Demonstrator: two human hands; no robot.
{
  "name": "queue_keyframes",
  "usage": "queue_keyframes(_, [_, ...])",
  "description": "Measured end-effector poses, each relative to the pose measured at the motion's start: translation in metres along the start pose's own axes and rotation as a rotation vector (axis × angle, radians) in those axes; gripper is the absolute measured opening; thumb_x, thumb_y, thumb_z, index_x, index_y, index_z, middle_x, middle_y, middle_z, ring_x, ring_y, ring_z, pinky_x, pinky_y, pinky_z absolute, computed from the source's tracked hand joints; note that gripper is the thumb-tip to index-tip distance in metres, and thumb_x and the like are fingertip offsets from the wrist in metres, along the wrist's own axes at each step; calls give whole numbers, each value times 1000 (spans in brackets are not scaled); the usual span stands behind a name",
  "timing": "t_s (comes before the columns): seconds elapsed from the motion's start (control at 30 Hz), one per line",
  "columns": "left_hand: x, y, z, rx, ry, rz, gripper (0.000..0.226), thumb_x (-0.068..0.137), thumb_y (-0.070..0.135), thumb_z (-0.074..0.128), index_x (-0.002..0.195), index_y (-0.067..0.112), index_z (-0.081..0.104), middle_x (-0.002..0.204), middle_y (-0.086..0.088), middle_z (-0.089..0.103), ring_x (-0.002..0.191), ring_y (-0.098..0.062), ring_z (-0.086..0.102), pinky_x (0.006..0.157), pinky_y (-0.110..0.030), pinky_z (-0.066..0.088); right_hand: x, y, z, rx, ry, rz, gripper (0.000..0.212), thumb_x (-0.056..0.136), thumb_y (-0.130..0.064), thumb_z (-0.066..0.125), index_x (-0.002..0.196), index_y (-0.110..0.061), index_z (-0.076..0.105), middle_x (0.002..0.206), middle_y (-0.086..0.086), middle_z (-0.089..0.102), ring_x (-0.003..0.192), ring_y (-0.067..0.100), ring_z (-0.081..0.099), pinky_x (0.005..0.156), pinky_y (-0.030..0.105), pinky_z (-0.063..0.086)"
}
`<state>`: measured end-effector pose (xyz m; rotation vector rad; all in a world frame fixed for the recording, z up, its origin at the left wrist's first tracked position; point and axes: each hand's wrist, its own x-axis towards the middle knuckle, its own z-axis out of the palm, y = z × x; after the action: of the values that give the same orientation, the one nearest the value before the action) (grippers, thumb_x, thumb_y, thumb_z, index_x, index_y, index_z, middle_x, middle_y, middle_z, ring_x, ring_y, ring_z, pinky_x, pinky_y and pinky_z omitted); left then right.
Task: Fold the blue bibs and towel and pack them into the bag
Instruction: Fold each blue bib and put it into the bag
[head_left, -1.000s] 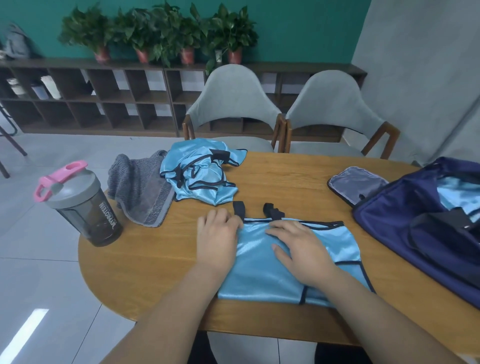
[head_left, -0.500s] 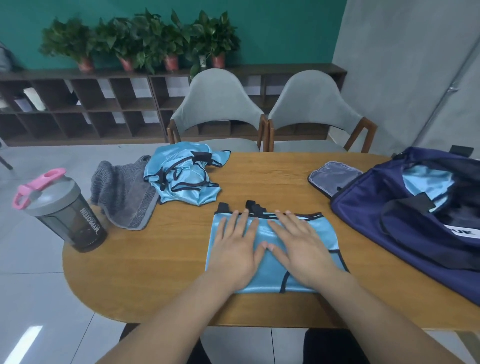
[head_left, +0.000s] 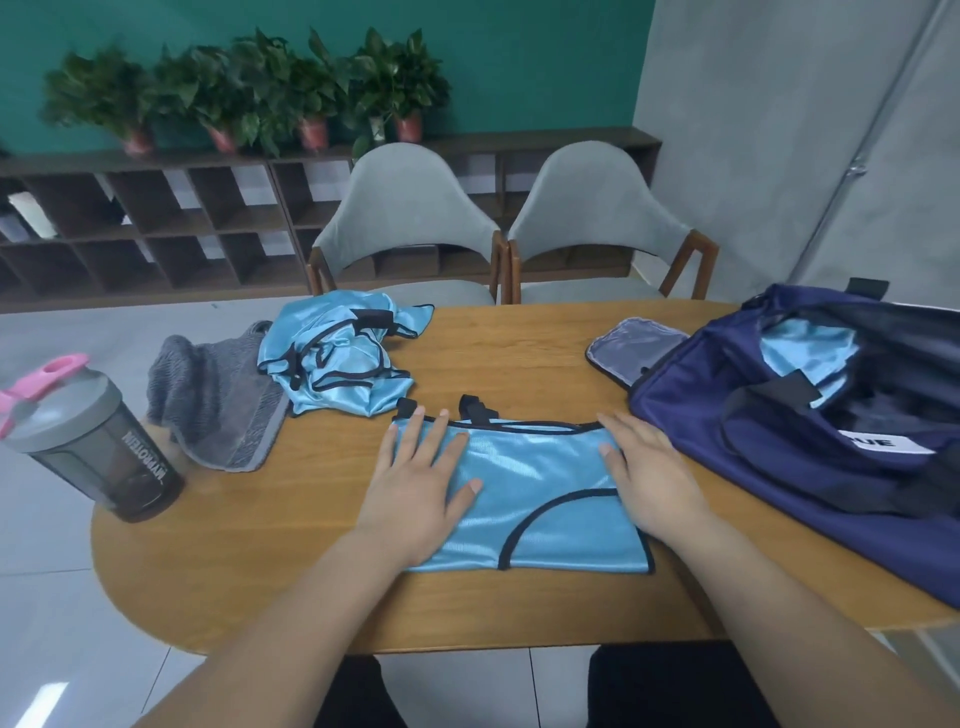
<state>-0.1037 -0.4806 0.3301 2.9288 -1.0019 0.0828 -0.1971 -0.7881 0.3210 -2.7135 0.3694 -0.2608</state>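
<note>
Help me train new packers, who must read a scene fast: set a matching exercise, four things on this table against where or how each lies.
Things
1. flat bib
2. crumpled bib
3. grey towel
4. shaker bottle

Places or states
A. stands upright at the left end of the table
B. spread out under the left hand and right hand
C. lies between the shaker bottle and the crumpled bib
D. bunched up near the far edge

Pairs: 1-B, 2-D, 3-C, 4-A

Folded blue bib lies flat, centre; crumpled bib touches grey towel behind-left; navy bag open, right
</note>
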Motion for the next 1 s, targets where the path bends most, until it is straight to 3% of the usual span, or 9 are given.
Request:
queue_keyframes(0.1, [-2, 21, -5, -79, 173, 139, 63, 107, 61, 28, 156, 25, 46, 171, 1, 28, 162, -24, 8, 131, -49, 9, 9, 7, -7, -65, 120, 22, 46, 108, -42, 46, 148, -23, 56, 145, 1, 57, 131, 27, 47, 108, 46, 45])
queue_keyframes(0.17, [-4, 50, -5, -182, 243, 266, 54, 105, 55, 42, 142, 22, 62, 155, 1, 50, 149, -25, 36, 122, -49, 33, 18, 7, -9, -147, 98, 35, 47, 105, -46, 50, 145, -24, 59, 131, 2, 59, 121, 27, 49, 101, 46, 48])
queue_keyframes(0.23, [-6, 84, -6, -259, 236, 371, 48, 102, 53, 49, 134, 22, 66, 136, 4, 59, 129, -22, 50, 110, -45, 43, 24, 5, -9, -178, 42, 42, 48, 103, -49, 52, 144, -25, 60, 122, 3, 57, 117, 28, 50, 98, 45, 49])
queue_keyframes(0.37, [-9, 139, -5, -303, 181, 455, 51, 96, 62, 57, 128, 24, 68, 114, 4, 57, 108, -20, 51, 96, -40, 46, 27, 6, -3, -35, 2, 67, 46, 98, -54, 59, 136, -29, 63, 112, 0, 54, 114, 25, 53, 93, 41, 50])
queue_keyframes(0.53, [-9, 164, 1, -163, 101, 465, 57, 94, 68, 54, 131, 26, 65, 110, 3, 51, 107, -20, 49, 92, -38, 47, 36, 10, -9, 72, -71, 108, 36, 88, -60, 72, 114, -36, 62, 104, -3, 53, 104, 21, 56, 93, 43, 52])
queue_keyframes(0.7, [-13, 177, 9, 40, 196, 495, 24, 89, 40, 68, 110, 29, 68, 96, 0, 54, 89, -24, 55, 70, -38, 50, 38, 8, -14, 141, -71, 138, 29, 85, -49, 81, 98, -33, 60, 96, -8, 61, 93, 17, 60, 84, 37, 53])
queue_keyframes(0.77, [-16, 178, 10, 62, 206, 532, 34, 80, 24, 71, 113, 28, 66, 93, 0, 53, 82, -23, 54, 66, -36, 48, 38, 6, -20, 192, -40, 163, 27, 85, -44, 83, 91, -29, 61, 86, -10, 67, 85, 15, 64, 77, 34, 53])
queue_keyframes(0.87, [-20, 176, 6, -65, 253, 500, 34, 76, 13, 73, 107, 26, 68, 91, 0, 46, 74, -21, 50, 59, -35, 47, 44, 8, -29, 305, -46, 245, 24, 82, -37, 84, 87, -24, 64, 79, -7, 70, 82, 18, 67, 75, 34, 54])
queue_keyframes(1.0, [-28, 170, -4, -493, 429, 373, 22, 97, 10, 61, 115, 19, 70, 98, -1, 55, 75, -20, 57, 64, -33, 54, 49, -2, -41, 673, -65, 379, 21, 82, -29, 84, 90, -15, 70, 80, 2, 69, 73, 21, 65, 66, 38, 60])
